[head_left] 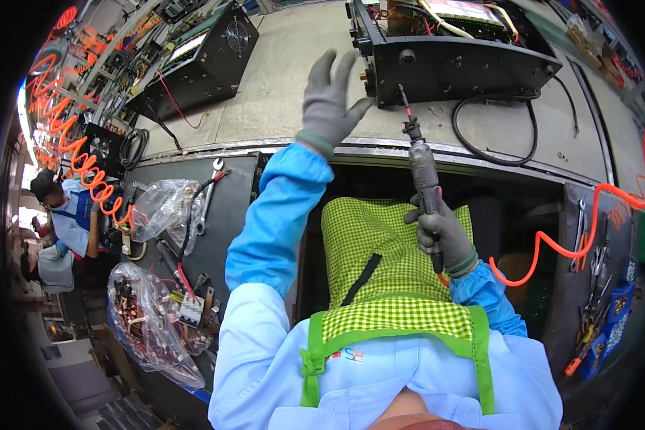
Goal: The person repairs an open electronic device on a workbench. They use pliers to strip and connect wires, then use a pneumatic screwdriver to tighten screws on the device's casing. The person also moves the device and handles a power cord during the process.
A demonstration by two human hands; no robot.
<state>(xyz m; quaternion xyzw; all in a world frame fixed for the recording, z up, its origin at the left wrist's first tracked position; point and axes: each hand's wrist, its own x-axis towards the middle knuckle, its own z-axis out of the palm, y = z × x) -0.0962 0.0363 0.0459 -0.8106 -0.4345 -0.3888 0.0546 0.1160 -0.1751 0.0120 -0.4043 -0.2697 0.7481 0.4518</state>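
My right hand (448, 236), in a grey glove, is wrapped round the body of a power screwdriver (426, 172). Its long bit points away from me, and the tip appears at the lower part of the near side of a black metal equipment case (473, 68); whether it touches a screw is too small to tell. My left hand (326, 107), gloved too, is raised with fingers spread beside the case's left end, near its brass-coloured terminals (365, 76). It holds nothing. Wires and boards show in the case's open top.
Another black case (201, 64) with a fan grille stands at the far left. A black cable (498, 159) loops before the near case. Bagged parts (147, 322) and a wrench (209, 197) lie at left. An orange hose (545, 244) crosses at right, near hand tools (595, 308). Another person (72, 215) works far left.
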